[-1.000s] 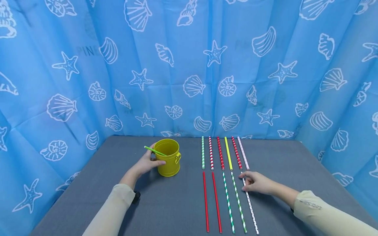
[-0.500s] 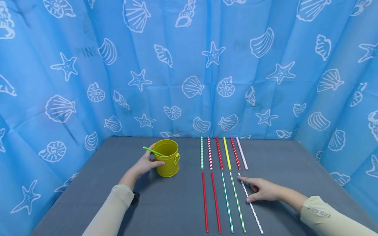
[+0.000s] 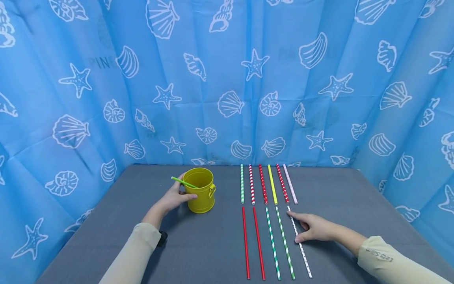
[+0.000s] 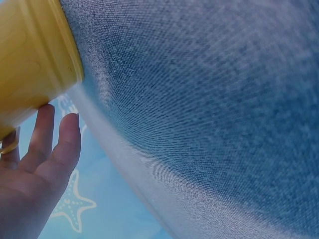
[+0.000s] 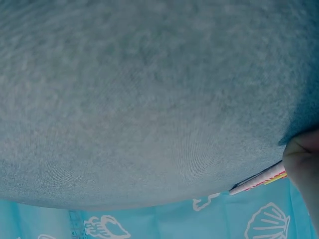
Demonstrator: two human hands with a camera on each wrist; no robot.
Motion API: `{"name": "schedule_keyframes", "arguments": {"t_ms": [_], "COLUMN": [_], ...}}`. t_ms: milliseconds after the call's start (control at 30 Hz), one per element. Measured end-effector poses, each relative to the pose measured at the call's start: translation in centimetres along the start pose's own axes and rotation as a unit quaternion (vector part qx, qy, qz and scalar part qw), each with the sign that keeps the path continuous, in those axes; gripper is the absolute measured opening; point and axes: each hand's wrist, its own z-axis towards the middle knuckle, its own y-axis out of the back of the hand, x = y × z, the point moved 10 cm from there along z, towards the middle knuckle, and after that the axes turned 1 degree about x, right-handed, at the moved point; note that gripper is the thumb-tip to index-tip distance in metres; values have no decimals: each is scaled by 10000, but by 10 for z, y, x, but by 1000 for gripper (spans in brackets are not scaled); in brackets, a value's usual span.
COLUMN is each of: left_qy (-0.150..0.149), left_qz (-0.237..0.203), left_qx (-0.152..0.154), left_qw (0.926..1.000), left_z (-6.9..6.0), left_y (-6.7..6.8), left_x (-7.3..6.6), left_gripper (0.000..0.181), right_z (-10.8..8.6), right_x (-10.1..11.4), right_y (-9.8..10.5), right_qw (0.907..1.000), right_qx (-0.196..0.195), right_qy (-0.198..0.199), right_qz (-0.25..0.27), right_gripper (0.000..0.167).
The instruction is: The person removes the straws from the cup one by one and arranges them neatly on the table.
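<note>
A small yellow bucket [image 3: 201, 202] stands on the table, left of the straws. My left hand [image 3: 173, 198] holds its side, thumb across the front and other fingers behind; in the left wrist view some fingertips meet the bucket wall. A green straw [image 3: 185, 182] leans over the bucket's rim, its lower end inside. My right hand [image 3: 317, 228] lies at the white straw with dark spots [image 3: 303, 255], the rightmost in the near row. Its straight index finger touches near the top of that straw, and the thumb touches it lower down. Other right fingers are partly hidden.
Left of the spotted straw lie two green-and-white striped straws [image 3: 285, 243] and two red straws [image 3: 246, 243]. Behind them is a row of shorter patterned straws, including a yellow one [image 3: 272, 184]. A blue shell-print curtain [image 3: 220, 130] borders the grey table [image 3: 213, 252].
My right hand shifted slightly nearer and its index finger straightened along the spotted straw. That straw's near end swung right, then back left. The left hand stayed on the bucket.
</note>
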Motion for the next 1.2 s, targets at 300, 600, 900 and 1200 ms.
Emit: {"name": "schedule_keyframes", "arguments": {"t_ms": [300,600,900,1200], "left_qy": [-40,48,-82,-38], "left_qz": [12,-34,-41,-51], "left_qx": [8,-44,-34,-133], "left_qw": [10000,10000,10000,9999], "left_z": [0,3,-2,4], "left_y": [0,1,-2,0], "left_x": [0,5,-3,4], "left_gripper": [89,90,89,90], "right_z": [3,-2,1,24], "right_x": [-14,8,42,80], "right_y": [-1,4,30,43], "right_qw": [9985,9972,9949,9873], "right_qx": [-41,-41,-626,-1140], "right_qy": [427,588,716,969], "right_qz": [-328,451,347,539], "right_gripper": [81,83,70,59]}}
